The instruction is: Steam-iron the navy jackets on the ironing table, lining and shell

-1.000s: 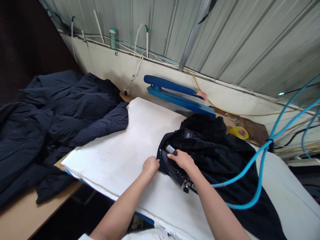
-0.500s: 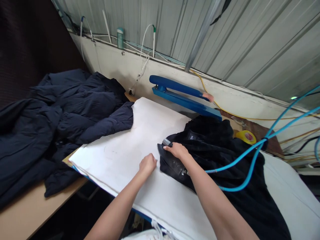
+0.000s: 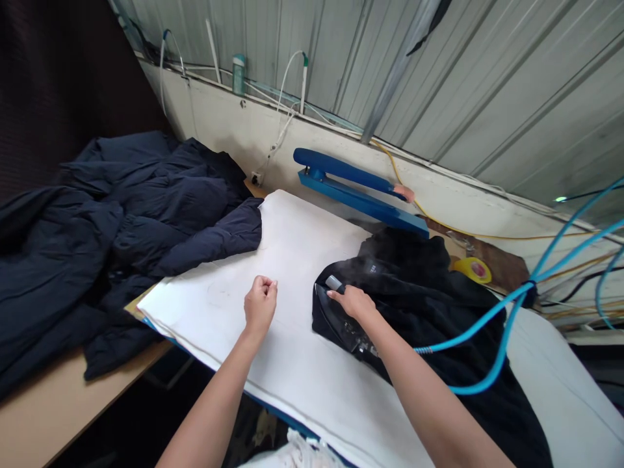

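no legible text, garment label (image 3: 373,268) blurry

black garment (image 3: 439,302), light-blue hoses (image 3: 502,351)

A navy padded garment (image 3: 146,208) is heaped at the left, spread partly over a tan worktop (image 3: 88,403), with a dark curtain (image 3: 63,71) hung behind it. A blue sleeve board (image 3: 346,171) is placed near the pale low wall (image 3: 214,117), on whose ledge a teal bottle (image 3: 238,77) is stood. Corrugated metal panels (image 3: 312,32) are seen above. Farther right, a yellow tape roll (image 3: 468,268) is laid beside a brown piece (image 3: 509,261), and a yellow cable (image 3: 391,156) is strung along the wall.
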`<control>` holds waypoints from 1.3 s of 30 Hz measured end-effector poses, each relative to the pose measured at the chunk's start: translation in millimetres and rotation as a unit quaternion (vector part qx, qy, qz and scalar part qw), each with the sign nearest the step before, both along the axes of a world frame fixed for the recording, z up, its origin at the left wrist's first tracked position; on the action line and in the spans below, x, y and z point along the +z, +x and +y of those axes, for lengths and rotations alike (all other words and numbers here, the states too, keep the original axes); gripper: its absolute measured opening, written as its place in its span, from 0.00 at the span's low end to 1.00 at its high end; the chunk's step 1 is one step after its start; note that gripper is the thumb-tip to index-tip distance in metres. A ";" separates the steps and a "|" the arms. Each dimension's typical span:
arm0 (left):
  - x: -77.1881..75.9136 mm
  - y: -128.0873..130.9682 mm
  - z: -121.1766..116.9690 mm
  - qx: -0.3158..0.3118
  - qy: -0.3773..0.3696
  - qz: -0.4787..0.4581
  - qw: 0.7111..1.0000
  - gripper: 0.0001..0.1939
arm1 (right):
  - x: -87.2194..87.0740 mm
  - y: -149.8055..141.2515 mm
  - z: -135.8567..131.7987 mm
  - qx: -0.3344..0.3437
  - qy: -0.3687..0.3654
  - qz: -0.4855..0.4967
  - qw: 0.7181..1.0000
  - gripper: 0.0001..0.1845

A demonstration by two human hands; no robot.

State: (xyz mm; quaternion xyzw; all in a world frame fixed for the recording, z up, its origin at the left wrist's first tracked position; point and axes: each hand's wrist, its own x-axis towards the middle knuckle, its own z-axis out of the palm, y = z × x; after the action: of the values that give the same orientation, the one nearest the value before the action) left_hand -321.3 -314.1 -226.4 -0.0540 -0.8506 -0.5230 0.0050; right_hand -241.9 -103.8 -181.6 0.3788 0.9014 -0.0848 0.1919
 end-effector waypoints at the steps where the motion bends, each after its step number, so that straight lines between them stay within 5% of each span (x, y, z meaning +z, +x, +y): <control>1: -3.4 0.5 3.6 -0.007 0.000 -0.005 1.000 0.07 | -0.1 4.9 2.8 -0.007 0.000 0.001 1.000 0.37; 7: -16.3 -8.5 16.4 -0.058 -0.061 -0.013 0.996 0.07 | 8.0 45.2 12.5 0.007 -0.018 0.009 1.000 0.32; 10: -23.6 -17.3 29.6 -0.132 -0.101 -0.010 0.986 0.07 | 11.4 77.7 11.4 0.042 -0.027 0.009 0.999 0.30; 13: -31.1 -26.6 62.2 -0.217 -0.129 -0.010 0.968 0.06 | 9.5 105.5 8.1 0.065 -0.036 -0.008 0.997 0.27; 18: -35.3 -38.6 141.5 -0.243 -0.157 -0.095 0.952 0.28 | 1.9 121.5 4.4 0.059 -0.020 -0.007 0.998 0.26; 22: -41.0 -42.9 179.7 -0.239 -0.108 -0.122 0.957 0.11 | -1.9 115.9 6.6 0.038 -0.017 0.006 0.999 0.27; 29: -53.1 -46.9 175.4 -0.222 -0.034 -0.117 0.967 0.08 | -7.9 81.9 32.7 -0.041 0.010 0.030 0.999 0.31; 35: -35.6 -62.9 158.1 -0.192 -0.005 -0.101 0.976 0.08 | -7.3 46.2 42.4 -0.014 0.018 0.051 0.998 0.33; 39: -21.1 -59.5 144.9 -0.189 0.008 -0.060 0.980 0.07 | -4.4 60.1 39.1 0.030 -0.016 0.046 0.998 0.34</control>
State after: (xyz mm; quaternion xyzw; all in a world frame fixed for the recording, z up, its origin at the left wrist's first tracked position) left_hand -380.8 -169.2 -247.5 -0.1818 -0.8196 -0.5237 -0.1447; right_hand -181.8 -64.7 -186.0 0.3444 0.9187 -0.1105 0.1585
